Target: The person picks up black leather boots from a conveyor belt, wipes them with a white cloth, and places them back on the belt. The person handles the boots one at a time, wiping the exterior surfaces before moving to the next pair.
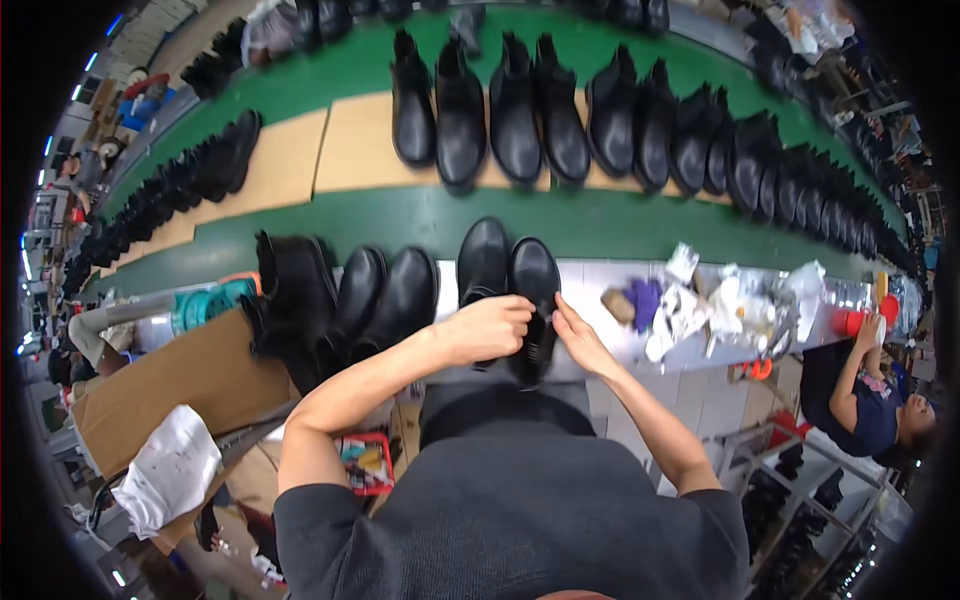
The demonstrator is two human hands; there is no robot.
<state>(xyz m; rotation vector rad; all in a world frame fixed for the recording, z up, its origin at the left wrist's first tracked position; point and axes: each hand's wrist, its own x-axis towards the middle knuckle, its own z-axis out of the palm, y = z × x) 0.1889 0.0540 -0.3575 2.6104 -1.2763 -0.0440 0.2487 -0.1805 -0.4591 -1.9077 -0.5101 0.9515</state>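
Note:
Two black leather ankle boots stand in front of me at the bench edge, toes pointing away. My left hand is closed, with its fingertips pinched together at the ankle of the right-hand boot. What sits in that pinch is too small to make out. Along the same boot's right side, my right hand lies with its fingers stretched out, touching the leather. The other boot is just left of it, partly covered by my left hand. Several more black boots stand close by on the left.
Rows of black boots stand on cardboard strips over a green belt. White rags and a purple cloth lie right. Left are a cardboard sheet and red basket. A co-worker is far right.

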